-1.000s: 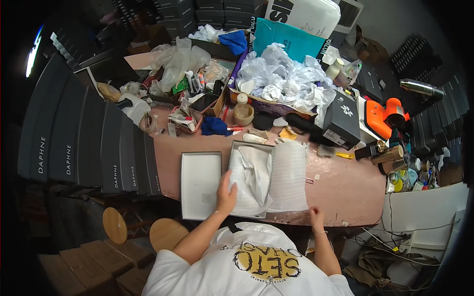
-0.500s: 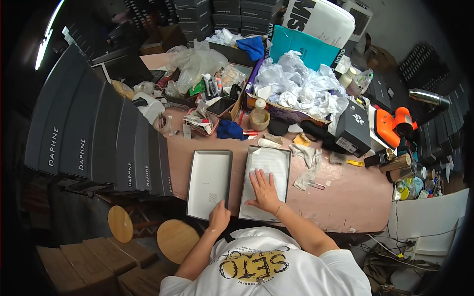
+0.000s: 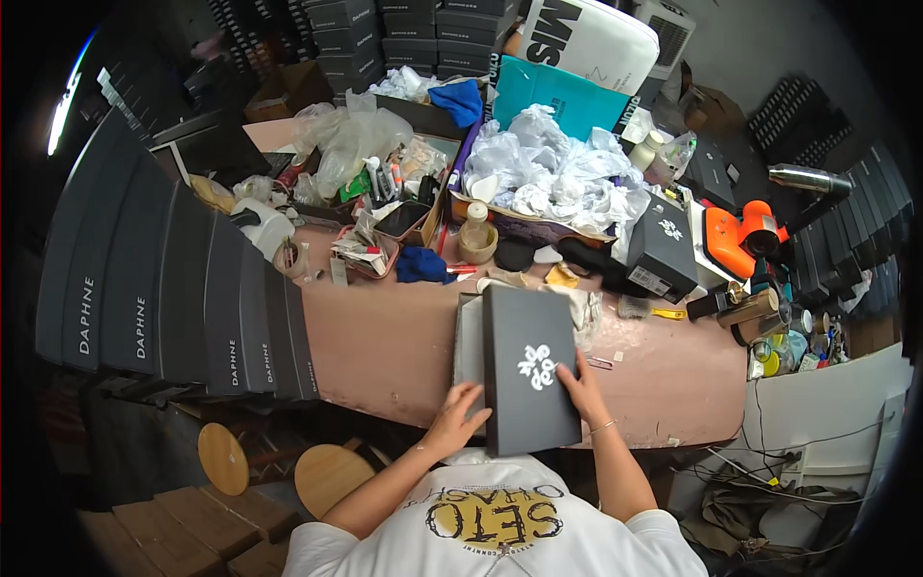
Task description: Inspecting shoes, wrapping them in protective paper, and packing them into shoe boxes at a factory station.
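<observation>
A dark grey box lid (image 3: 524, 327) with a white printed mark sits tilted and shifted to the right over a shallow box (image 3: 468, 346). Only a strip of the box shows along the lid's left side; its contents are hidden. My right hand (image 3: 585, 394) grips the lid's right edge, with the thumb on top and the other fingers mostly out of sight. At the near left corner, my left hand (image 3: 458, 421) has its fingers apart beside the box and the lid's left edge. Whether those fingertips touch either one is hard to make out.
Tall dark boxes (image 3: 183, 279) line the left side. Behind the work spot stand a carton of crumpled white paper (image 3: 548, 163), a jar (image 3: 476, 240) and a blue cloth (image 3: 423, 265). To the right lie a yellow-handled brush (image 3: 663, 313), a dark box (image 3: 663, 245) and an orange device (image 3: 740, 236).
The lid, lying inside-up left of the box, is now turned over above it. My right hand has left the white paper in the box for the lid's right edge. The view has shifted slightly.
</observation>
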Available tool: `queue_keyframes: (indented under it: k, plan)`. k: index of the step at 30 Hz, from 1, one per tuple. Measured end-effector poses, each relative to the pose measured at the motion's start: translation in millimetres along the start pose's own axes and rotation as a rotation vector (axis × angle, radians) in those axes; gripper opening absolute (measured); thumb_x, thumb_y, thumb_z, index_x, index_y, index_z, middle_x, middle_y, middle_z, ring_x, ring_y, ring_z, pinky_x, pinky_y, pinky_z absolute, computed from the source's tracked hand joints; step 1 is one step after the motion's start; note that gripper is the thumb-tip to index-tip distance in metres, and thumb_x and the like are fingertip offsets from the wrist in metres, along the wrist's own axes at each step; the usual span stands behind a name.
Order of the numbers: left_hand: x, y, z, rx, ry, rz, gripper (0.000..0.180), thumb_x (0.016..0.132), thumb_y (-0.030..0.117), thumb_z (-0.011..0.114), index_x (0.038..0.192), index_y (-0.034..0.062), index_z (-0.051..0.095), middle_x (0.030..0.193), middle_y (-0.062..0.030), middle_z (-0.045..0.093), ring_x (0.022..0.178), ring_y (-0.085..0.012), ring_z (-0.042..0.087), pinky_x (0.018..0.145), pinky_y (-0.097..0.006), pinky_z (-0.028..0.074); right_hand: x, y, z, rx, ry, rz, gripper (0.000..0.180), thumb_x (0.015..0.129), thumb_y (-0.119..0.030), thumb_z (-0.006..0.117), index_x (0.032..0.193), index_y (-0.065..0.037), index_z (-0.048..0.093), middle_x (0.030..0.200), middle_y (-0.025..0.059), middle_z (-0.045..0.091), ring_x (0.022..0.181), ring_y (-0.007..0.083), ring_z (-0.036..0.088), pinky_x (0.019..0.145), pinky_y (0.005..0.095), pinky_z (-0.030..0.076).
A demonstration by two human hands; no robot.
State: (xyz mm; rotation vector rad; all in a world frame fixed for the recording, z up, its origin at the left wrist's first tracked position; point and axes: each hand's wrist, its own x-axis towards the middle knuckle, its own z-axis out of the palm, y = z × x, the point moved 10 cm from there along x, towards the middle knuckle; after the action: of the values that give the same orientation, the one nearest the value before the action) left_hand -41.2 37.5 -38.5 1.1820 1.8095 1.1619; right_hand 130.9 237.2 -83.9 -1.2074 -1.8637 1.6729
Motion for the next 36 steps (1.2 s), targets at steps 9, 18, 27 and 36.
queue_keyframes:
  k: [9,18,27,36]
  plan:
    - [11,-156,-6,-0.344,0.045,-0.480,0.053,0.093,0.033,0.057,0.122,-0.0104,0.051,0.112,-0.0167,0.062,0.105,-0.0225,0.057,0.092,-0.031,0.043,29,14,61,-0.403,0.038,0.144,0.081,0.073,-0.058,0.069,0.121,0.007,0.055,0.111,0.0309,0.058,0.104,0.0387,0.059,0.090,0.0431,0.046]
    - [-2,-83,81,-0.726,-0.149,-0.500,0.070,0.091,0.031,0.062,0.144,0.0004,0.028,0.141,-0.0154,0.040,0.127,-0.0244,0.042,0.105,-0.037,0.035,-47,52,-9,0.494,-0.084,0.084,0.078,0.086,-0.027,0.065,0.149,-0.011,0.022,0.141,0.0155,0.040,0.122,0.0253,0.045,0.101,0.0359,0.039]
    - [43,54,242,-0.357,-0.583,-0.161,0.073,0.085,0.025,0.070,0.145,0.0067,0.032,0.135,-0.0167,0.047,0.114,-0.0240,0.055,0.094,-0.035,0.047,-155,175,-422,0.431,0.395,0.462,0.051,0.086,-0.033,0.064,0.125,-0.001,0.055,0.109,0.0091,0.063,0.095,0.0200,0.061,0.084,0.0344,0.050]
    - [1,12,159,-0.329,-0.215,-0.259,0.041,0.090,0.011,0.062,0.128,0.0008,0.052,0.117,-0.0090,0.058,0.105,-0.0149,0.056,0.093,-0.029,0.045,-100,51,-317,-0.669,0.480,-0.165,0.046,0.085,-0.027,0.066,0.120,0.000,0.056,0.117,0.0233,0.059,0.107,0.0355,0.057,0.092,0.0414,0.045]
